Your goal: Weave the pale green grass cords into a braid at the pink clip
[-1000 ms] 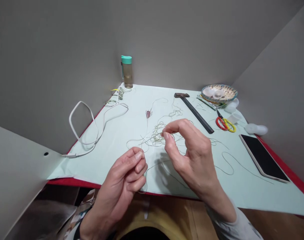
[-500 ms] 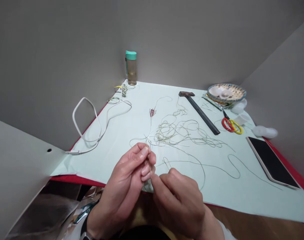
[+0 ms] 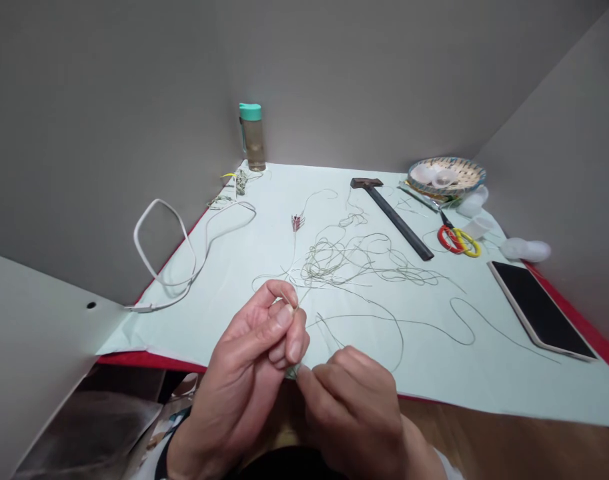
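Thin green cord (image 3: 329, 261) lies in a loose tangle on the pale tabletop, with strands running toward my hands. My left hand (image 3: 264, 340) pinches a strand of it between thumb and forefinger, close to the tangle's near side. Closed in a fist lower right, my right hand (image 3: 354, 407) grips cord too, and a doubled strand sticks out above its knuckles. Just beyond my left hand, a small dark red knotted piece (image 3: 297, 223) with pale cord ends lies on the table. What sits between my right fingertips is mostly hidden.
A hammer (image 3: 394, 217), red-and-yellow-handled scissors (image 3: 458, 241), a woven basket (image 3: 477, 175) and a phone (image 3: 541, 310) lie to the right. At the back left stands a bottle (image 3: 255, 143); a white cable (image 3: 184, 283) loops over the left edge. Grey panels (image 3: 334, 80) enclose the table.
My right hand has shifted slightly down and away from my left fingertips. The left fingers have loosened a little, showing the strand in the pinch. The whole view has shifted slightly.
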Available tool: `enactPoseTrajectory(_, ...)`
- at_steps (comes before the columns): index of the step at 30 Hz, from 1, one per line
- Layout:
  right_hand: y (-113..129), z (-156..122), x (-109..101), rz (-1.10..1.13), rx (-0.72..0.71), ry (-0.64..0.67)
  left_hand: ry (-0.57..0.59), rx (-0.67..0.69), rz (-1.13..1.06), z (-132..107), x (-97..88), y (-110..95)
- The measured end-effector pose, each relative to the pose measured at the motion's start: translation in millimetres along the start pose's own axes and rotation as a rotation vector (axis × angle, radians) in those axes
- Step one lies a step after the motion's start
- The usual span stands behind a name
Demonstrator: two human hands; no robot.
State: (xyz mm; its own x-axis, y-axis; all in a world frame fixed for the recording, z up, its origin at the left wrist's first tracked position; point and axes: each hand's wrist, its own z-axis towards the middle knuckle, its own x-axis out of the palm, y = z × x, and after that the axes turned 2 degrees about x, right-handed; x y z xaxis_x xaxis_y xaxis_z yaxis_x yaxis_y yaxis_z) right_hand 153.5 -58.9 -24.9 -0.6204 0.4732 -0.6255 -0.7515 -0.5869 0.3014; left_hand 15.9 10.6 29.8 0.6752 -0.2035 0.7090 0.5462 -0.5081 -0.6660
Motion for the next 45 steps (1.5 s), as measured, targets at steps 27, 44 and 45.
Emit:
enactPoseTrajectory(27, -1.8, 57.3, -32.9, 0.745, 0.632, -0.128, 0.207, 0.025, 0.222, -8.4, 0.9, 2.5)
enactPoseTrajectory(44, -11.8, 56.5, -34.2, 0.834, 0.724, -0.043, 0.191, 0.058, 0.282, -5.3, -1.0, 1.5)
enactPoseTrajectory(45, -11.9, 56.2, -34.4, 0.832, 0.723, -0.046, 0.194, 0.053, 0.278, -5.0, -1.0, 2.0)
